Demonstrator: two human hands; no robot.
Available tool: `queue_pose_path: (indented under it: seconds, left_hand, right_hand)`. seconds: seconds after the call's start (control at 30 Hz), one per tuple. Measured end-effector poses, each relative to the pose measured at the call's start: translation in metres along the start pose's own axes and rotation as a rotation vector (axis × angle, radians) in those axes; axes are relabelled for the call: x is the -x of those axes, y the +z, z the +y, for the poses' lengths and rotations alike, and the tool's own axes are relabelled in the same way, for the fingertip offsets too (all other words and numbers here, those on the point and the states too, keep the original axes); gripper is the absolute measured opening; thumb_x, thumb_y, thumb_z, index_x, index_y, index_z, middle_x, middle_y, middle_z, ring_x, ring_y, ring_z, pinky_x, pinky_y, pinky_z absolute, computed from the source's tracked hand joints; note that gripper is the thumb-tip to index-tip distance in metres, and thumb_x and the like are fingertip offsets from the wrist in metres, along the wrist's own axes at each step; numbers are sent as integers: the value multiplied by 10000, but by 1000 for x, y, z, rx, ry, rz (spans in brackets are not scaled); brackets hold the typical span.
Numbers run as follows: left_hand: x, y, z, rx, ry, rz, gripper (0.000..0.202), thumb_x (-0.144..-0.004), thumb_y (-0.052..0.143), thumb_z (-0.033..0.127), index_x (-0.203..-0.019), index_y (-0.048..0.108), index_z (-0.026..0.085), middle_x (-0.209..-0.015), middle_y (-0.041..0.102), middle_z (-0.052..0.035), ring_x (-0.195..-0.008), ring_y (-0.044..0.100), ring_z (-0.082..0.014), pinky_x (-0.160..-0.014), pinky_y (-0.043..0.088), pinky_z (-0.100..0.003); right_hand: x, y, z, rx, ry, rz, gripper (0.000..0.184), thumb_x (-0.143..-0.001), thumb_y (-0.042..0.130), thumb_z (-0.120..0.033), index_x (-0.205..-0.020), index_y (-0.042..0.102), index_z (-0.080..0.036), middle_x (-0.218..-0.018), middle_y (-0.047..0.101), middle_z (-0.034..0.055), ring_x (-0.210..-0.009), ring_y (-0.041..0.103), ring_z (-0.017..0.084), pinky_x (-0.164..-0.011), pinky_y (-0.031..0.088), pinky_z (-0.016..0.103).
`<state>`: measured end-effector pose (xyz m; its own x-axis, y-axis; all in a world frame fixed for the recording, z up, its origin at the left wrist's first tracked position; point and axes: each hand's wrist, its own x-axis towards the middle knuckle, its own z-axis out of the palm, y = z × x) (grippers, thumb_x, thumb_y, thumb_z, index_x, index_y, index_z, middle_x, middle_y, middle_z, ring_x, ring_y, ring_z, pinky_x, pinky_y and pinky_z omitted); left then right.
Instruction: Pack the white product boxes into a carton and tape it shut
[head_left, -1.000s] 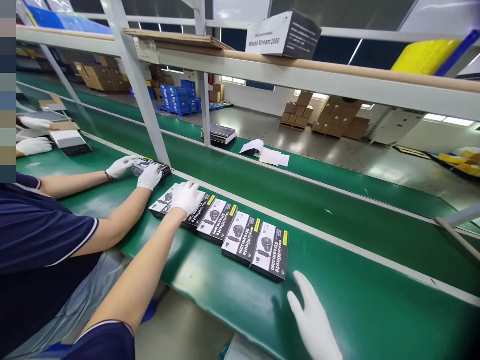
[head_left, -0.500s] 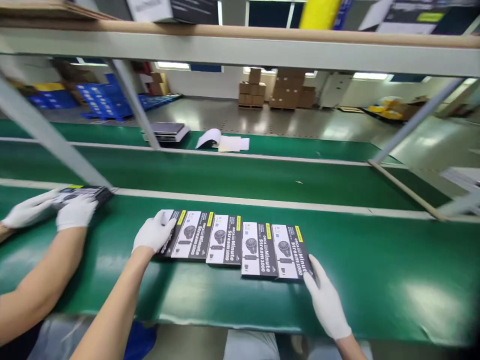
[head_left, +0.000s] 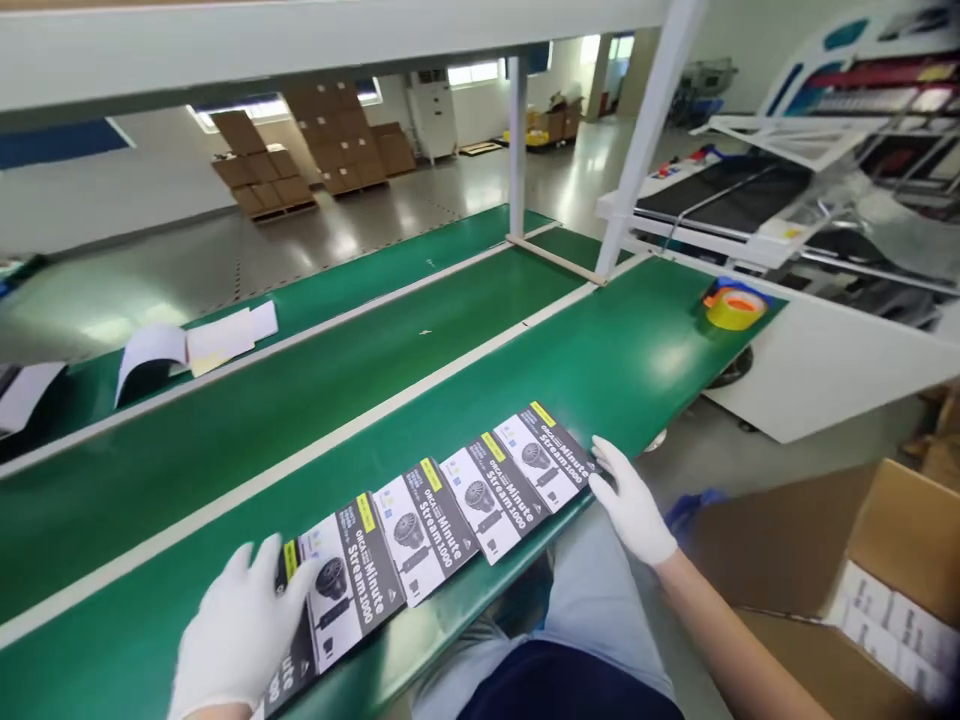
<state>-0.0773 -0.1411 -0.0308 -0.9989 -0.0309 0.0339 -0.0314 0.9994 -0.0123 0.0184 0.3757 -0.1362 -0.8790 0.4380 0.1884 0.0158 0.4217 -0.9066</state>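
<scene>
A row of several black-and-white product boxes [head_left: 442, 505] marked "Minute Stream 1000" lies flat along the near edge of the green conveyor belt [head_left: 585, 360]. My left hand [head_left: 238, 630], in a white glove, rests with fingers spread against the left end of the row, partly covering the end box. At the other end my right hand [head_left: 631, 505], also gloved, presses its stretched fingers against the side of the last box [head_left: 546, 455]. Neither hand grips anything.
An open cardboard carton [head_left: 862, 590] with white boxes inside stands at the lower right. A roll of yellow tape [head_left: 733, 305] sits at the belt's far end by a white machine table [head_left: 825, 360]. Loose papers [head_left: 195, 345] lie on the far belt. Stacked cartons [head_left: 315, 150] stand on the floor beyond.
My view has swung to the right, so the co-worker's hands left the picture. The row of boxes has slid along the belt with both my hands bracketing its ends.
</scene>
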Motion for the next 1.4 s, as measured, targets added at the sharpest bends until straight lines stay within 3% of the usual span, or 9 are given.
queue_pose_path:
  seconds: [0.1,0.2,0.33,0.53,0.7,0.93,1.2,1.3,1.4]
  left_hand:
    - [-12,-27,83,33,405,-16,782,-992,308,658,-1550,528,156,-1629,430,-134,-1529,376,-323,-1285,342,-457]
    - [-25,-34,157,2,670,-148,746,-1000,469,628,-1635,446,236,-1709,301,-93,-1587,268,-321,-1315,271,-468]
    - [-44,-30,207,-149,796,-362,1156,-754,816,692,-1696,320,241,-1736,143,-192,-1607,106,-441,-1314,141,-604]
    - [-46,-35,227,-198,902,-482,1517,-529,940,730,-1724,191,170,-1712,-10,-292,-1591,21,-499,-1283,74,-680]
    - [-33,-36,237,-165,923,-493,1541,-510,867,890,-1721,223,187,-1705,-123,-258,-1562,-96,-532,-1265,43,-716]
    - [-21,-14,249,-204,869,-382,1709,-351,891,894,-1731,155,208,-1724,-104,-240,-1531,-149,-592,-1213,-29,-794]
    - [-37,-23,266,-257,1056,-293,1272,-565,964,554,-1669,370,340,-1747,106,-170,-1565,53,-568,-1200,141,-815]
    - [-64,-36,283,-252,1182,-381,1192,-605,950,390,-1658,396,324,-1743,171,-133,-1563,119,-549,-1195,346,-706]
    - [-101,-48,310,-86,1319,-587,918,-688,926,440,-1531,591,295,-1681,362,-91,-1545,288,-457,-1248,364,-562]
  right_hand:
    - [17,-1,-5,165,-155,143,556,-1042,559,-425,-1544,493,-194,-1603,464,136,-1473,465,303,-1260,381,560]
    - [30,1,-19,302,-365,154,514,-1033,554,-282,-1535,480,-197,-1585,471,142,-1470,451,298,-1234,412,556]
    - [29,5,-39,494,-555,36,543,-949,606,-202,-1486,536,-168,-1592,466,146,-1494,380,369,-1208,405,597]
    - [6,9,-56,647,-633,-203,627,-810,753,-286,-1417,640,-178,-1601,477,118,-1481,346,441,-1267,236,670]
    - [-5,8,-54,631,-563,-167,653,-754,856,-545,-1291,711,-204,-1526,557,94,-1453,360,451,-1255,211,680]
    - [-26,-7,-43,653,-508,-73,608,-785,853,-501,-1270,719,-161,-1483,591,114,-1444,362,465,-1085,456,612]
    - [-63,-45,-39,318,-370,-30,445,-975,607,-425,-1321,676,-154,-1425,634,106,-1319,585,308,-1195,454,468]
    - [-87,-66,-21,167,-172,-65,486,-1027,496,-486,-1365,669,-182,-1413,655,84,-1294,626,294,-1166,487,475]
    - [-106,-78,-2,17,-84,-41,519,-1039,444,-542,-1348,683,-200,-1419,657,74,-1345,597,305,-1223,430,508]
